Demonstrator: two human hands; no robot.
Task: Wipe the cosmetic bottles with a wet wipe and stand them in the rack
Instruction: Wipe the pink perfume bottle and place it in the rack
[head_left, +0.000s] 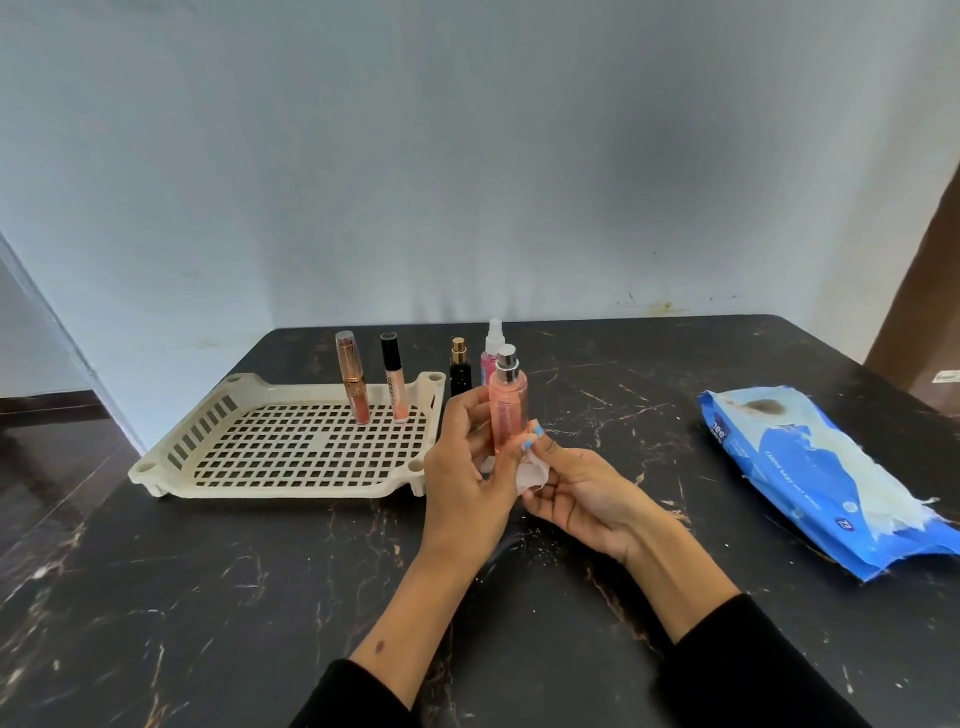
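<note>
black marble table (208, 597) carries cream rack (171, 457), black bottle (460, 371), pink bottle (490, 358), wipes pack (831, 483).

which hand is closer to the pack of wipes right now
Right. The right hand, pinching the wipe, lies left of the pack; the left hand, holding the peach bottle, is farther left, by the rack.

Over the desk (208, 597), the left hand (467, 467) holds a peach spray bottle (508, 405) upright while the right hand (582, 493) presses a wipe (532, 475) to its base, beside a rack (291, 447) holding two tubes (356, 384), wipes pack (831, 483) at right.
</note>
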